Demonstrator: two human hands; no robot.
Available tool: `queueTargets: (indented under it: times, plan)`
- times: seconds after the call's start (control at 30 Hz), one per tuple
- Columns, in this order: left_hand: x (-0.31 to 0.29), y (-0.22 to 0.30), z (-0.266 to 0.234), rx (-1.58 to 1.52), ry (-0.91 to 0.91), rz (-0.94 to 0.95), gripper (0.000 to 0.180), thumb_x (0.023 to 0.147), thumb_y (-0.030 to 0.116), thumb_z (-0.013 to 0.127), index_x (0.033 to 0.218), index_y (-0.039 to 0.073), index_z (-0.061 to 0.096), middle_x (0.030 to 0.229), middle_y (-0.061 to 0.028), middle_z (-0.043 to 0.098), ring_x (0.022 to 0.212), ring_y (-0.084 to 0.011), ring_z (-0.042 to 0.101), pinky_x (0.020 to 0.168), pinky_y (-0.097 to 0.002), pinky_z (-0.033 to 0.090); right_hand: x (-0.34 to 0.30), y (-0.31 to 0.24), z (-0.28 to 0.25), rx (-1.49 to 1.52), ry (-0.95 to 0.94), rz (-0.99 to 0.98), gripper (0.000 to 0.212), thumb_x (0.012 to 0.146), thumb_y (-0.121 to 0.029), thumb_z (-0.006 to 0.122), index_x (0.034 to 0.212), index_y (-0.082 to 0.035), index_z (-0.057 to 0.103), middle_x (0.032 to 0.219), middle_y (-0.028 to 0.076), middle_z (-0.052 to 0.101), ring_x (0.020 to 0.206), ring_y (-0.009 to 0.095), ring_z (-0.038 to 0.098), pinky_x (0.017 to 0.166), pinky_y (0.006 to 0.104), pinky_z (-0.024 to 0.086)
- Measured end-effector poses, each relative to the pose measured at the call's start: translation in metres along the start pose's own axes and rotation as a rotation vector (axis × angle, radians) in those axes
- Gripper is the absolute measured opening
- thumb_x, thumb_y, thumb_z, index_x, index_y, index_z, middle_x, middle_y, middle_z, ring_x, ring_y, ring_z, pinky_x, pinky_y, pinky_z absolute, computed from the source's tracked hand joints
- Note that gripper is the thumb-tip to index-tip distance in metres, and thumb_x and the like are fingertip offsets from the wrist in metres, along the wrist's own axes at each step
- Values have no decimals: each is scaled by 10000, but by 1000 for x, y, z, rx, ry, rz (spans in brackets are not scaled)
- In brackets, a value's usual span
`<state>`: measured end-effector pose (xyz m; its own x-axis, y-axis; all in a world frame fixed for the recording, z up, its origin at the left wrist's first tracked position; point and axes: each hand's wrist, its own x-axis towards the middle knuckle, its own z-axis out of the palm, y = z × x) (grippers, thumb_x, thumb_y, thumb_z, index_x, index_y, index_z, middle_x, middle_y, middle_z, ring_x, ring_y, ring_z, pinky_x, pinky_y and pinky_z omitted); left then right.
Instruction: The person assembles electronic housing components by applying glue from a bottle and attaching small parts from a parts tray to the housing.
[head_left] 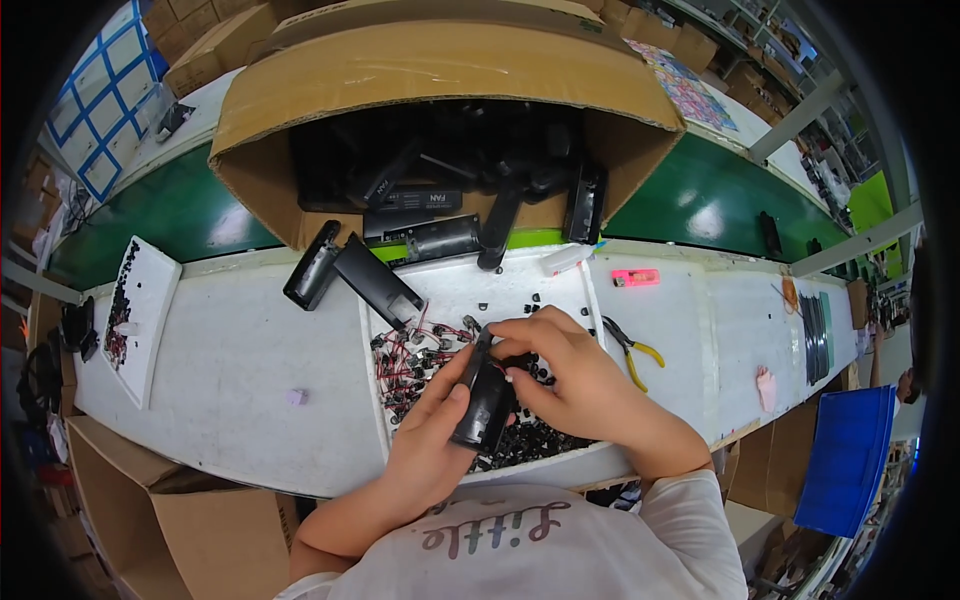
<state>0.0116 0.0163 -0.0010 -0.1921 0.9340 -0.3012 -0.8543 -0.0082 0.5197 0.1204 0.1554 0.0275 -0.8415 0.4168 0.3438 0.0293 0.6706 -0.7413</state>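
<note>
My left hand (432,425) is wrapped round a black plastic housing (487,408), a curved half shell held tilted over the white tray (384,440). At its upper end, the fingers of my right hand (560,370) are bent and pressed in close. Whether they pinch a small part there is hidden. Beneath my hands the tray carries small parts with red and black wires (400,372) on the left, and many tiny black plastic pieces (540,440) at the front. Two more black housings (378,282) (316,265) lie by the tray's far left corner.
An open cardboard box (450,75) full of black housings lies beyond the tray. To the right are yellow-handled pliers (635,352), a pink lighter (636,278) and a white bottle (567,258). Another white tray (160,300) sits far left. A blue bin (845,460) stands off the right edge.
</note>
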Motion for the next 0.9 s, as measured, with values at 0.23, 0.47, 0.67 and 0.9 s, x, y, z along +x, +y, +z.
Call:
queueTargets:
  times: [0.23, 0.47, 0.67, 0.9]
  plan:
    - [6, 3, 10, -86, 34, -19, 456, 961, 199, 348, 1375, 50, 226, 1260, -92, 437, 1139, -215, 446, 977, -377, 354, -6, -22, -9, -206, -23, -232, 236, 640, -150, 720, 828, -68, 602, 762, 47, 490, 717, 240, 472, 592, 327, 382]
    - [16, -11, -6, 71, -62, 118, 461, 952, 137, 372, 1385, 55, 237, 1262, -110, 411, 1210, -240, 378, 972, -385, 339, -11, -24, -50, -380, -189, -139, 137, 631, -108, 707, 675, -66, 584, 660, 59, 470, 660, 261, 449, 588, 362, 372]
    - [12, 27, -28, 731, -118, 132, 354, 907, 59, 443, 1260, 24, 430, 1202, -87, 443, 1131, -189, 457, 904, -302, 393, -5, 46, -126, -684, 162, 313, 117, 708, -133, 638, 708, -19, 612, 736, 141, 602, 735, 342, 552, 656, 410, 434]
    - [31, 73, -29, 1356, -95, 471, 354, 819, 81, 586, 1163, 25, 517, 1116, -118, 481, 1018, -220, 488, 882, -290, 392, 8, 170, -152, -1123, 202, 555, 141, 796, -190, 573, 818, -52, 592, 825, 151, 618, 744, 320, 615, 650, 428, 488]
